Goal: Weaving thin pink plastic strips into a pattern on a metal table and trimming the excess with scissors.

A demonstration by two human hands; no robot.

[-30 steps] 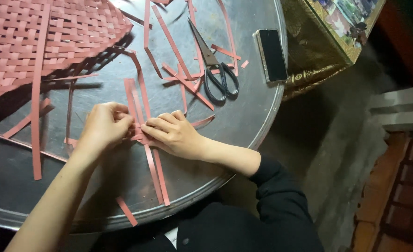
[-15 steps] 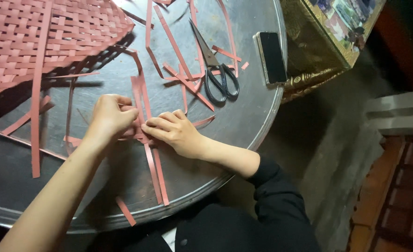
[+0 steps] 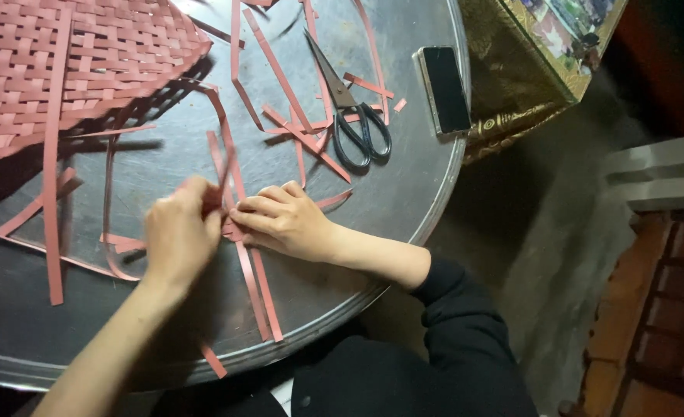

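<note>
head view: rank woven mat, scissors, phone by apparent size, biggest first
1. Woven mat, largest by far, though cropped at the frame edge.
2. Scissors, longer than the phone.
3. Phone, shorter but wider; by area these two look close, so that order is unsure.

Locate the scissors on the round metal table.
In the head view, the scissors lie upper right of both hands, among pink strips, just left of the phone.

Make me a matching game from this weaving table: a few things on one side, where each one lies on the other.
Things:
1. black-handled metal scissors
2. black rectangular phone
3. woven pink strip mat
4. left hand

Places:
A. table's right rim
B. far left
C. gripping a pink strip, near side
D. table's middle, among loose strips

Pairs: 1-D, 2-A, 3-B, 4-C
</note>
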